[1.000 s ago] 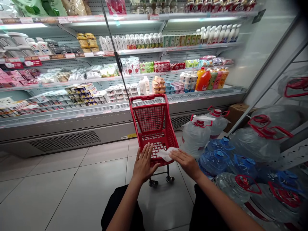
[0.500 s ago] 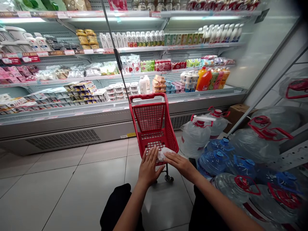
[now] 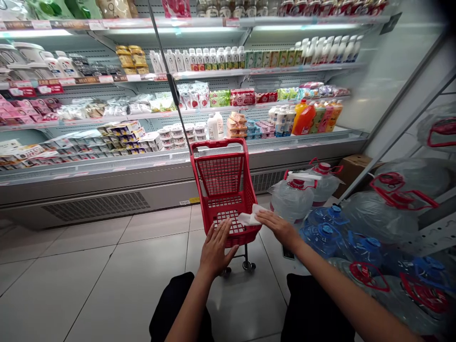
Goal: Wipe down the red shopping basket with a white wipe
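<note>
A small red shopping cart (image 3: 253,209) with a grid basket stands in front of me, a thin dark pole rising from its left side. My right hand (image 3: 280,228) holds a crumpled white wipe (image 3: 251,217) at the basket's right rim, pinched under the fingers. At the basket's near left edge is my left hand (image 3: 216,249), fingers stretched out and nothing in them. Whether its fingertips touch the rim I cannot tell. The cart's wheels (image 3: 248,266) rest on the tiled floor.
A refrigerated display case (image 3: 107,183) full of yogurt, bottles and packs runs behind the cart. Large clear water jugs (image 3: 292,202) and blue-tinted jugs (image 3: 326,237) crowd the right side. A dark phone-like object (image 3: 288,252) lies on the floor beside them. My knees (image 3: 176,304) frame the near side.
My right hand has moved right and slightly up along the rim with the wipe, away from my left hand. The left hand has shifted slightly left and stays spread.
</note>
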### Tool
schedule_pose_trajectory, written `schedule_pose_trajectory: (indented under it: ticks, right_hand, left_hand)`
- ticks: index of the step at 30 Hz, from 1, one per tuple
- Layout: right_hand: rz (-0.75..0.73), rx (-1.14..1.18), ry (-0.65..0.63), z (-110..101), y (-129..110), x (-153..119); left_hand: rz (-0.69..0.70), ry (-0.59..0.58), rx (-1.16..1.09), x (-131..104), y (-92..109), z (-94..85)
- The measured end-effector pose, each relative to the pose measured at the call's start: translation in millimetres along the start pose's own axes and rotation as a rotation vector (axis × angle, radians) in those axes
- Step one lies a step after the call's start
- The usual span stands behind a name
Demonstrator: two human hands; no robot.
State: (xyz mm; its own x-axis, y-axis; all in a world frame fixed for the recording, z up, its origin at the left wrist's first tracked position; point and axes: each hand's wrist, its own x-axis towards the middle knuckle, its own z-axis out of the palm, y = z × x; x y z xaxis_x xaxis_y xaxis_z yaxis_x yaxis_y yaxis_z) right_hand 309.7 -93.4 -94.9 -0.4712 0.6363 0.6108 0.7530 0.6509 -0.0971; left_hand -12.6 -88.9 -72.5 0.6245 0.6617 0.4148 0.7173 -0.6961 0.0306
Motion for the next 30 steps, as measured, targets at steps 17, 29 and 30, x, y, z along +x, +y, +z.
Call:
schedule_pose_trajectory:
  ticks: [17,29,30]
  right_hand:
    - [-0.295,0.059,-0.115,28,-88,62]
    - [-0.085,-0.005,-0.013,43,-46,90]
    - [-0.106,0.017,-0.027,45,-59,87]
  left_hand:
    - [-0.265,0.091,0.013,-28,-26,-3.6]
    - [-0.281,0.098,0.041,-35,-37,-5.6]
    - [-0.285,0.106,0.044,-34,-37,-5.8]
